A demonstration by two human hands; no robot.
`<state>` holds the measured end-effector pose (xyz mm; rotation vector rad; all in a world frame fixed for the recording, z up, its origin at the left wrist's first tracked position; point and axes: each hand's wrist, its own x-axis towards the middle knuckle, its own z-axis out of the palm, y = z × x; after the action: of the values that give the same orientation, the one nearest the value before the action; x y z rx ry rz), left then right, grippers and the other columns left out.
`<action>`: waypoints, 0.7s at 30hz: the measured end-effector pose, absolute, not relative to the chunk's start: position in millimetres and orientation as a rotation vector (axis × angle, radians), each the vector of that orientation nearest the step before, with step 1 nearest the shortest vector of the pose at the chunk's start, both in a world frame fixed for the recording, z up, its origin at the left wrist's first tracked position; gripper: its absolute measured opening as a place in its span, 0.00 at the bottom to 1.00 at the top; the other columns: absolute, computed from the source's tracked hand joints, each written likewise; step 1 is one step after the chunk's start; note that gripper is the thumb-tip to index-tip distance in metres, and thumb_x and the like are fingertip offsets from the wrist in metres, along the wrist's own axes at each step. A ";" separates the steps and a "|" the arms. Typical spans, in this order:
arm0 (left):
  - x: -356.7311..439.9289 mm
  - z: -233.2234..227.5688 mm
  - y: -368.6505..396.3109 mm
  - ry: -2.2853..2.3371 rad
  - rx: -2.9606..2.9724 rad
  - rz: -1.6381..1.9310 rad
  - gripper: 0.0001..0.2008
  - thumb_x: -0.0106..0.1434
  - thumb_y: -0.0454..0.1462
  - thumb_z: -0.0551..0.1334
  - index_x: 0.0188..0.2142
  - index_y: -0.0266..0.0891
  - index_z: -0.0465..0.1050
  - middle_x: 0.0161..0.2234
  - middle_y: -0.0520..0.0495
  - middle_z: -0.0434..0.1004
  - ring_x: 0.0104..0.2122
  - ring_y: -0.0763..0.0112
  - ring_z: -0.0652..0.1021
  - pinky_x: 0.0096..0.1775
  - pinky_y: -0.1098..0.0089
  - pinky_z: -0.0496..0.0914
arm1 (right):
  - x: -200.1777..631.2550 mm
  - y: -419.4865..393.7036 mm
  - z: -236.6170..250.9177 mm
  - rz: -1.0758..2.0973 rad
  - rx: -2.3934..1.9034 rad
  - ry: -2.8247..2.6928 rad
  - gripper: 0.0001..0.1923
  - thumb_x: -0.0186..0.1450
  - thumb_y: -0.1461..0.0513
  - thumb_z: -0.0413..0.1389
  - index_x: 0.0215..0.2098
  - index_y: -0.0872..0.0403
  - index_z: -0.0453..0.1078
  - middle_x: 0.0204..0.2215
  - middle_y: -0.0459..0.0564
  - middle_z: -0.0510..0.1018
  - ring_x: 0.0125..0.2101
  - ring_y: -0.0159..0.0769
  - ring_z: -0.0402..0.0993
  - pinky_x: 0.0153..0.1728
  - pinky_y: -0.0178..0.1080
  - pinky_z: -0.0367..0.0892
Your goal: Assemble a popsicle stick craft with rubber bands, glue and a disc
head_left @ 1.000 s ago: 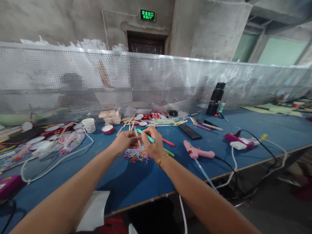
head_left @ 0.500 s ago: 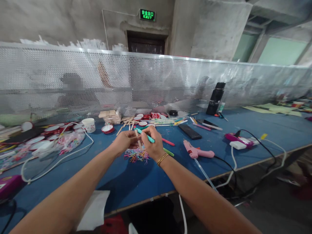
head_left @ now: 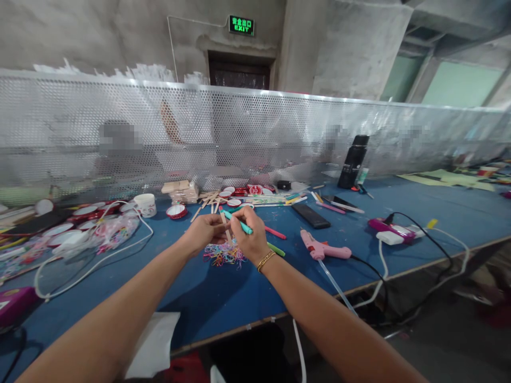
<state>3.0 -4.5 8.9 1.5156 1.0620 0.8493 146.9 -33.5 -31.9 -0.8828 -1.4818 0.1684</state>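
Between the fingers of my left hand (head_left: pixel 205 232) is a flat wooden craft stick (head_left: pixel 229 234), tilted, with a reddish mark at its upper end. My right hand (head_left: pixel 254 234), with a gold bracelet at the wrist, grips a turquoise marker (head_left: pixel 243 226). The marker's front end points at the stick's upper part; whether it touches cannot be made out. Below my hands a loose pile of colourful elastic bands or strings (head_left: pixel 225 255) lies on the blue table (head_left: pixel 207 303). Just right of my right hand lie a red marker (head_left: pixel 275 232) and a green marker (head_left: pixel 276 249).
A pink glue gun (head_left: pixel 325 249) with its cord lies to the right, near a black phone (head_left: pixel 311 215). Further back are wooden sticks (head_left: pixel 207 201), red-rimmed lids (head_left: pixel 176 211), a paper cup (head_left: pixel 146 205) and a black bottle (head_left: pixel 353 162). A perforated metal screen (head_left: pixel 255 133) stands behind.
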 end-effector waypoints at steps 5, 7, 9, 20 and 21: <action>3.2 8.7 -4.8 1.059 1.529 0.844 0.25 0.36 0.47 0.77 0.27 0.35 0.71 0.22 0.51 0.75 0.24 0.72 0.77 0.31 0.70 0.72 | 146.9 -33.7 -32.0 0.169 -0.873 -1.484 0.05 0.66 0.59 0.51 0.34 0.51 0.65 0.25 0.44 0.74 0.25 0.32 0.70 0.30 0.34 0.65; 3.3 8.4 -5.1 1.060 1.534 0.838 0.25 0.36 0.47 0.77 0.27 0.35 0.71 0.22 0.51 0.75 0.24 0.73 0.77 0.31 0.70 0.72 | 146.8 -33.3 -33.0 0.169 -0.866 -1.513 0.05 0.66 0.59 0.51 0.34 0.51 0.65 0.26 0.44 0.74 0.27 0.32 0.71 0.30 0.33 0.65; 3.5 7.9 -5.1 1.061 1.534 0.837 0.25 0.37 0.47 0.77 0.27 0.35 0.70 0.22 0.50 0.75 0.23 0.73 0.76 0.31 0.70 0.72 | 146.8 -32.9 -33.8 0.170 -0.866 -1.523 0.05 0.66 0.59 0.51 0.34 0.51 0.65 0.27 0.45 0.75 0.28 0.32 0.71 0.30 0.33 0.65; 2.4 10.4 -6.4 1.059 1.520 0.855 0.24 0.36 0.47 0.77 0.28 0.35 0.73 0.23 0.50 0.76 0.24 0.71 0.77 0.31 0.70 0.72 | 147.3 -34.6 -31.2 0.206 -0.865 -1.495 0.04 0.65 0.59 0.51 0.33 0.51 0.65 0.26 0.44 0.74 0.26 0.32 0.71 0.31 0.34 0.65; 2.7 10.7 -6.8 1.054 1.518 0.851 0.25 0.36 0.47 0.77 0.29 0.35 0.73 0.23 0.50 0.76 0.24 0.72 0.77 0.31 0.70 0.72 | 147.4 -34.3 -31.4 0.205 -0.867 -1.503 0.04 0.65 0.59 0.51 0.33 0.51 0.65 0.26 0.44 0.74 0.26 0.32 0.71 0.31 0.34 0.65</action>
<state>2.7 -6.8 10.7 1.5185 1.0537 0.8514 147.4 -34.3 -31.4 -0.8667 -1.5028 0.2054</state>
